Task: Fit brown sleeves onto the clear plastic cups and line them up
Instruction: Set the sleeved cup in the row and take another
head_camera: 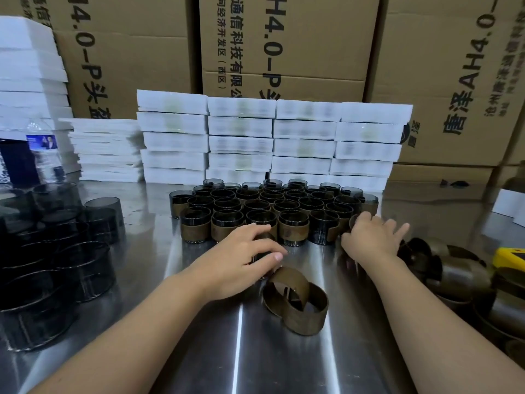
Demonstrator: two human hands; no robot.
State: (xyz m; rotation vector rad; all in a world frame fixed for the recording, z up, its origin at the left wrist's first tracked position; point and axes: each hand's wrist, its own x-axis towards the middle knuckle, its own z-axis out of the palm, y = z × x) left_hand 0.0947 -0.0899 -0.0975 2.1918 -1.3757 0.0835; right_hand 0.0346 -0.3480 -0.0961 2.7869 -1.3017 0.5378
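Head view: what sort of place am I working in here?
Most likely a packing bench in a warehouse or small factory: big printed cardboard cartons stacked behind, piles of flat white boxes along the back of a steel table, and dozens of sleeved cups lined up in rows.

Table [199, 351]: sleeved cups [272, 211] in rows at 12 o'clock; bare cups [56, 251] at 9 o'clock; two loose sleeves [295, 300] at centre, before the rows; sleeve pile [443, 268] at 3 o'clock. Boxes [272, 137] stacked behind the rows, bottle [42, 155] at 10 o'clock, cartons [284, 38] behind all.
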